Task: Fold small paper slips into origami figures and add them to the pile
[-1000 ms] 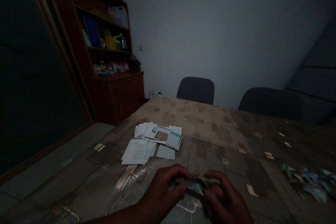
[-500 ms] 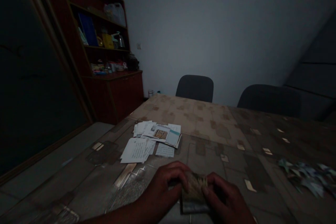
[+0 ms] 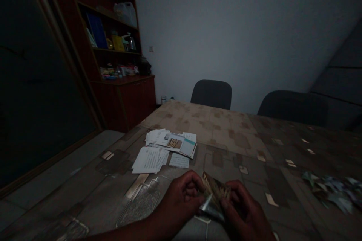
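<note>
Between my hands is a small printed sheet of paper point(image 3: 216, 188), yellow-brown with a pale glossy lower part, bent over and tilted above the table. My left hand point(image 3: 188, 192) has its fingers curled, thumb and fingertips pinching the sheet's left edge. My right hand point(image 3: 243, 203) grips the sheet's right side, thumb in front and fingers behind. Dim light hides the finer print and the exact folds.
Printed cards and paper sheets point(image 3: 149, 160) lie in loose piles ahead on the patterned tablecloth point(image 3: 226, 128). A heap of folded paper pieces point(image 3: 336, 192) sits at right. Chairs point(image 3: 212, 94) stand beyond the table, and a red shelf cabinet point(image 3: 124, 101) at left.
The sheet has turned from squared to slanted, and its upper left corner now sticks up. My left fingers have moved down along its left edge. The camera view has shifted slightly.
</note>
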Tool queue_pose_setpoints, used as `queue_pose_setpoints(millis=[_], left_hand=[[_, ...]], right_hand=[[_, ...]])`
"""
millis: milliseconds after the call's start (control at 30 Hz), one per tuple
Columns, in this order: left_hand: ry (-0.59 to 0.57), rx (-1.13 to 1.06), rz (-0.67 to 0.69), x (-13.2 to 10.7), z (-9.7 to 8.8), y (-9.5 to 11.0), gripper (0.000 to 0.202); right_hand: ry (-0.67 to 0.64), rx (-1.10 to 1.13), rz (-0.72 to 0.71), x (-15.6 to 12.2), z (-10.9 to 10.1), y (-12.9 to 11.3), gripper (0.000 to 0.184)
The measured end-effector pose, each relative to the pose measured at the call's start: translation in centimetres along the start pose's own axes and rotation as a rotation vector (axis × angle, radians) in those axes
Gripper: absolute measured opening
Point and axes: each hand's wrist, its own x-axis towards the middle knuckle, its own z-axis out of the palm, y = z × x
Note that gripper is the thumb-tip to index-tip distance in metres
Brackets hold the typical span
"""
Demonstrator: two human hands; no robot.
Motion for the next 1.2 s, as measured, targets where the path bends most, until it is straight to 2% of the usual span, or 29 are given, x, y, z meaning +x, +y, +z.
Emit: queue_pose_setpoints(millis=[100, 167, 233, 333, 467, 567, 700, 800, 933, 1033, 1200], left_hand=[[-0.007, -0.013, -0.011, 0.1, 0.0, 0.0, 0.014], [-0.002, 0.001, 0.002, 0.2, -0.2, -0.1, 0.013], [0.001, 0.012, -0.004, 0.3, -0.3, -0.3, 0.012], [-0.015, 0.026, -0.014, 0.3, -0.4, -0.7, 0.011], [-0.016, 0.065, -0.009, 0.1, -0.4, -0.7, 0.011], [-0.064, 0.1, 0.031, -0.1, -0.4, -0.2, 0.022], [-0.109, 0.268, 0.121, -0.4, -0.1, 0.4, 0.035], [-0.049, 0.306, 0.117, -0.4, 0.1, 0.5, 0.027], [0.077, 0.36, 0.14, -0.2, 0.1, 0.4, 0.008], [0.146, 0.36, 0.138, -0.2, 0.1, 0.4, 0.01], [0.151, 0.229, 0.055, -0.1, 0.7, 0.5, 0.017]], right_hand=[[0.027, -0.102, -0.105, 0.1, -0.9, 0.0, 0.029], [-0.061, -0.168, -0.308, 0.5, -1.7, -0.2, 0.029], [-0.243, -0.184, -0.503, 0.9, -2.2, -0.5, 0.036], [-0.226, -0.255, -0.583, 1.3, -2.5, -0.7, 0.047], [-0.174, -0.263, -0.551, 1.4, -2.6, -0.9, 0.035], [-0.151, -0.202, -0.484, 1.5, -2.5, -1.1, 0.021], [-0.09, -0.138, -0.241, 1.4, -2.0, -0.9, 0.014], [-0.08, -0.087, -0.195, 1.2, -1.6, -1.0, 0.012], [-0.094, -0.066, -0.278, 1.2, -1.5, -1.3, 0.015], [-0.097, -0.051, -0.284, 1.2, -1.4, -1.0, 0.006], [-0.04, 0.041, -0.167, 1.1, -0.7, -0.2, 0.019]])
